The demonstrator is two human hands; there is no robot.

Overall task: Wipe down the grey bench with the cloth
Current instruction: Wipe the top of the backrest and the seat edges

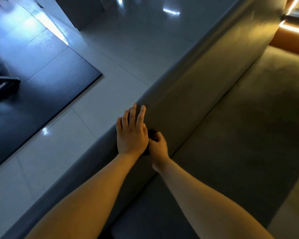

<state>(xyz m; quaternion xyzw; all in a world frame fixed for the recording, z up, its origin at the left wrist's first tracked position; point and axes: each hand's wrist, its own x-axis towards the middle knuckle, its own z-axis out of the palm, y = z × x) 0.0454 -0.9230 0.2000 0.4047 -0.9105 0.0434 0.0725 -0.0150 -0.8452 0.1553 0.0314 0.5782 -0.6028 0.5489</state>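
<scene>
Bracing with left hand (130, 135), flat and straight-fingered, atop the grey bench (197, 94) backrest; clutching dark cloth (150, 133) (mostly hidden) in right hand (158, 145), pressed against backrest face, presumably for wiping.

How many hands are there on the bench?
2. The left hand lies flat on the top edge of the grey bench; the right hand, beside it, curls round a mostly hidden dark cloth.

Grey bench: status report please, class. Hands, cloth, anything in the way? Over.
Left hand flat on grey bench ridge, fingers straight. Right hand curled round dark cloth, mostly hidden. Nothing seen blocking ridge ahead.
</scene>
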